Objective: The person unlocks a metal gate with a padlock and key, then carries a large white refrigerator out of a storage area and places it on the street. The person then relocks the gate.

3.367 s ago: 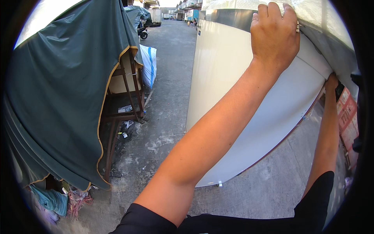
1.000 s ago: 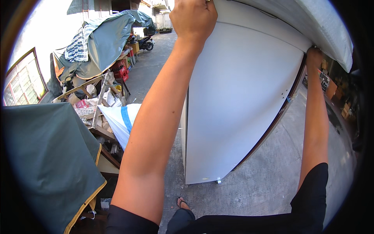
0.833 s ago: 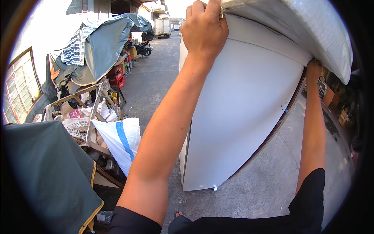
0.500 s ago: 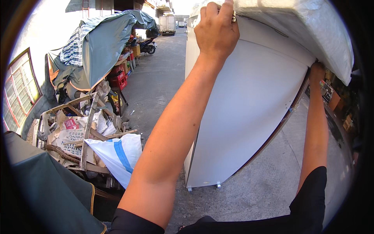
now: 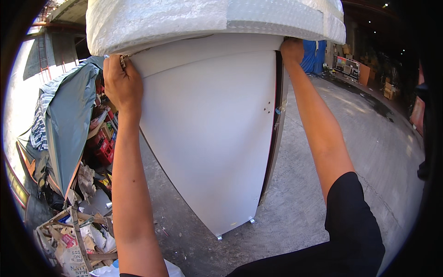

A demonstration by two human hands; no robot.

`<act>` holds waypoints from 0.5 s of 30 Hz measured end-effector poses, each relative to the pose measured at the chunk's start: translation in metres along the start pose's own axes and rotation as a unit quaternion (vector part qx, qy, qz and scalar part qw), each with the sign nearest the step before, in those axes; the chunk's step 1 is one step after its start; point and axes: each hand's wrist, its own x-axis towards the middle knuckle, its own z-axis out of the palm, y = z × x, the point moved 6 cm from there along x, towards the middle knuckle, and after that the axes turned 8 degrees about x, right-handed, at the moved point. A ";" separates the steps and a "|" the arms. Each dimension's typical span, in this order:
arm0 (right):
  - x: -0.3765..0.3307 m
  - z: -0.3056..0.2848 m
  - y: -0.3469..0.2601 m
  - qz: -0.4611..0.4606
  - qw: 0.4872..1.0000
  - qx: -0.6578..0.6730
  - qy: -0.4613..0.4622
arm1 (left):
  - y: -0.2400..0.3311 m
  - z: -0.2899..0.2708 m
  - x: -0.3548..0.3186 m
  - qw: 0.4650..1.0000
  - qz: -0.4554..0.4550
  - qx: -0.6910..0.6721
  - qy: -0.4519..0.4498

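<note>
A large white panel [image 5: 207, 120], tall and boxy with a dark strip down its right side, stands in front of me. Small metal brackets show at its bottom edge. Over its top lies a thick bundle in bubble wrap [image 5: 203, 23]. My left hand [image 5: 122, 85] is closed at the panel's upper left corner, just under the wrap, and a small brass-coloured metal piece shows by its fingers. My right hand [image 5: 292, 51] is closed round the upper right corner, its fingertips hidden behind the edge.
At the left are a grey-green tarp [image 5: 69, 124], red crates [image 5: 102, 145] and a wooden frame [image 5: 76, 231] full of scrap paper. Grey concrete [image 5: 318, 198] runs under the panel and to the right. A blue tarp [image 5: 314, 57] and boxes [image 5: 390, 90] stand farther back right.
My view has swung to the right. The panel and wrapped bundle now sit nearer the middle, with both hands lower and farther left in view. Each hand keeps its hold.
</note>
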 end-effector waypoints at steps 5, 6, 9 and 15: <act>0.016 0.136 0.039 -0.032 0.984 0.161 -0.063 | -0.065 0.105 -0.008 1.000 0.025 -0.003 0.014; 0.018 0.167 0.045 -0.033 0.975 0.199 -0.090 | -0.082 0.130 -0.007 1.000 0.005 0.013 -0.002; 0.018 0.257 0.074 -0.002 0.951 0.276 -0.139 | -0.126 0.199 -0.008 1.000 0.015 0.010 0.001; 0.019 0.387 0.096 -0.048 0.942 0.314 -0.108 | -0.230 0.317 -0.015 0.999 0.014 -0.037 0.035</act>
